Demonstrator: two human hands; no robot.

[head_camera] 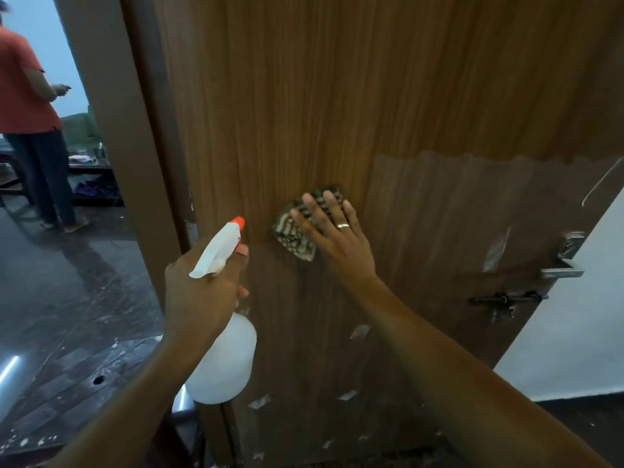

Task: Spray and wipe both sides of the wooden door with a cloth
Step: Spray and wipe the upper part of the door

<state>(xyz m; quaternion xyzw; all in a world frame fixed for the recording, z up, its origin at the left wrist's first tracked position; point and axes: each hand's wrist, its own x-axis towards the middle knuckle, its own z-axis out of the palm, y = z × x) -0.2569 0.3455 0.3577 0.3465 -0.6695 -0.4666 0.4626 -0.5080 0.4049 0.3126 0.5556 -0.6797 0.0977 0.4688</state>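
The wooden door (337, 96) fills most of the view, its brown grain running up and down. My right hand (334, 231) presses a folded striped cloth (297, 236) flat against the door's middle, fingers straight, a ring on one finger. My left hand (202, 288) grips the neck of a white spray bottle (223, 359), with its orange-tipped nozzle (238, 222) pointing at the door just left of the cloth. A finger lies at the trigger.
A metal handle (564, 265) and a dark latch bolt (506, 300) sit at the door's right edge. The door frame (135, 163) stands left; beyond it a person in a red shirt (27, 96) stands on dark flooring. White wall (580, 332) lies right.
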